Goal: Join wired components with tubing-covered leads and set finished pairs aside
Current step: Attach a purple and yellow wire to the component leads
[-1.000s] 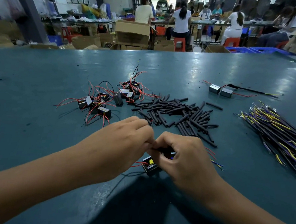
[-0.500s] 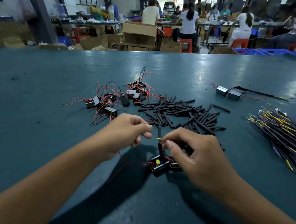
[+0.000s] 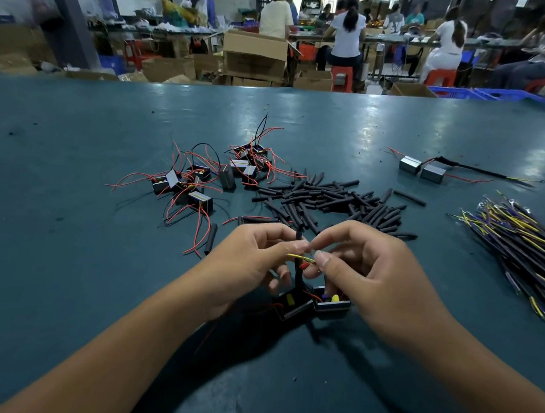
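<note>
The hands have closed in again since a moment ago: the left hand [image 3: 253, 254] and right hand [image 3: 368, 272] are pinching thin leads [image 3: 299, 258] above two components [image 3: 313, 302] sitting on the desk [image 3: 60, 252], with loose tubing [image 3: 331, 202] lying beyond.

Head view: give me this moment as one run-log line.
left hand: pinching black tubing | right hand: pinching yellow lead | two components: on table, under hands | finished pair: far right

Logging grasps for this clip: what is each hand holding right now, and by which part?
Both hands pinch thin wire leads at their free ends, left hand and right hand fingertips meeting above the two components, beside an upright black tube.
</note>
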